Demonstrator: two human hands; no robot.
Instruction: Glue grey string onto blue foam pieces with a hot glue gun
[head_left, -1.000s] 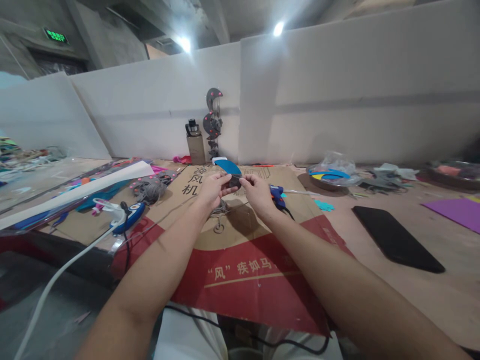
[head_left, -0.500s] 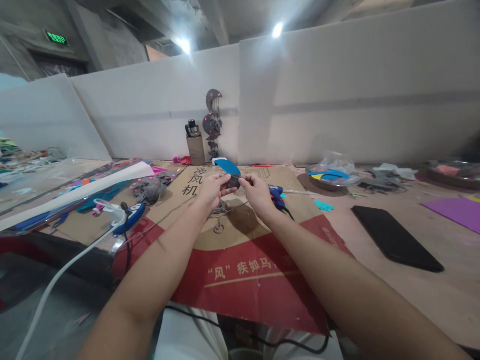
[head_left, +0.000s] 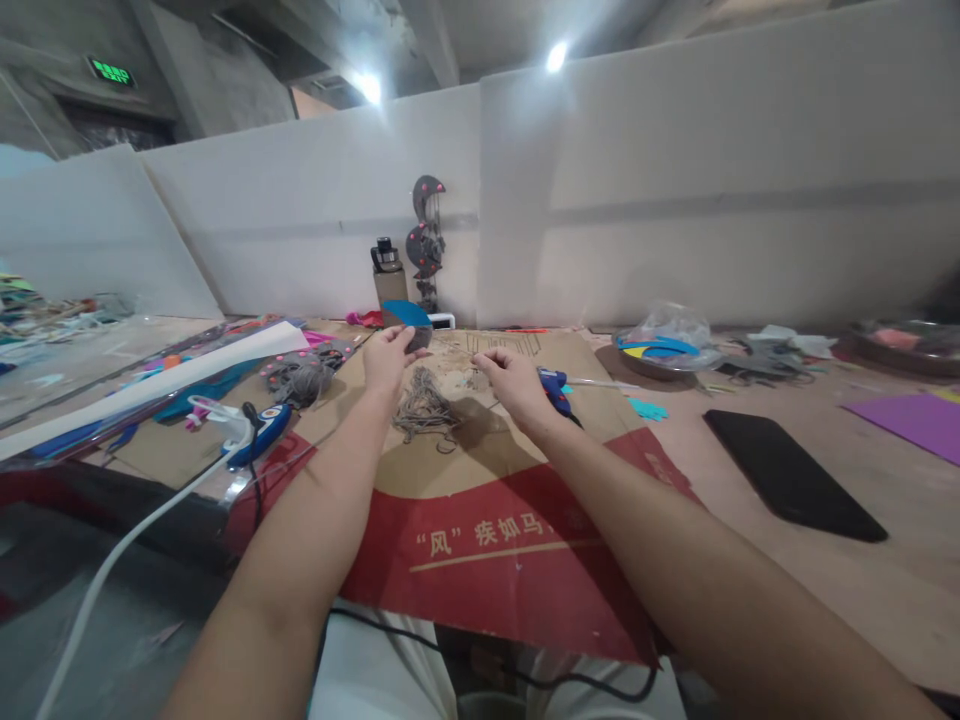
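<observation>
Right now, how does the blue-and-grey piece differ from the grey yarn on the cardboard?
Colour: the blue-and-grey piece is bright blue on top, while the grey yarn shows no blue.
Shape: the blue-and-grey piece has a clean curved upper edge; the grey yarn is a loose tangle of strands.
Position: the blue-and-grey piece is held in the left hand, whereas the grey yarn lies on the cardboard.
Both show some grey.

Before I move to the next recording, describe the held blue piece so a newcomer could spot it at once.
Start at the big red-and-tan cardboard. Above its far left part, the left hand holds the blue piece, with the bottle standing behind. Unlike the blue strips at right, it is in a hand, with a dark grey section below.
</observation>
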